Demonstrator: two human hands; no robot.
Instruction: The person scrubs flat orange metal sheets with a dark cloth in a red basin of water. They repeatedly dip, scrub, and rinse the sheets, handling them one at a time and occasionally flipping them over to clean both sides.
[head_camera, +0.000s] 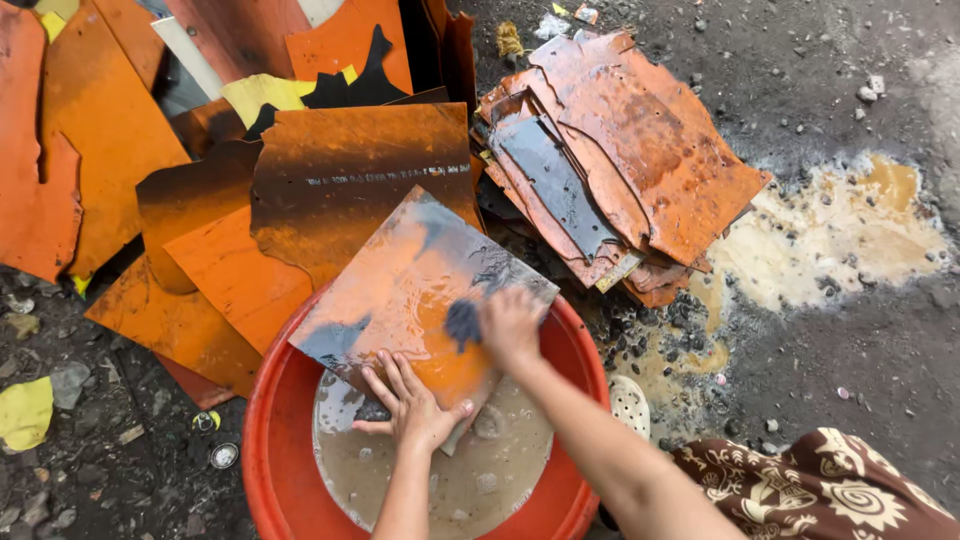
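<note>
The left hand (412, 405) is laid flat with fingers spread on the lower edge of a wet orange sheet (410, 290), which is propped over the rim of a red basin (270, 440) of murky water. The right hand (510, 325) is clenched around a dark scrubbing pad (462, 323) pressed on the sheet. A stack of rusty orange sheets (620, 160) is seen just beyond, on the wet ground (860, 340)

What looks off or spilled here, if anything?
A pale muddy puddle has spread over the dark ground right of the stack of rusty sheets; the stack is fanned out unevenly. The sheet under the left hand and right hand lies tilted across the red basin's rim.
</note>
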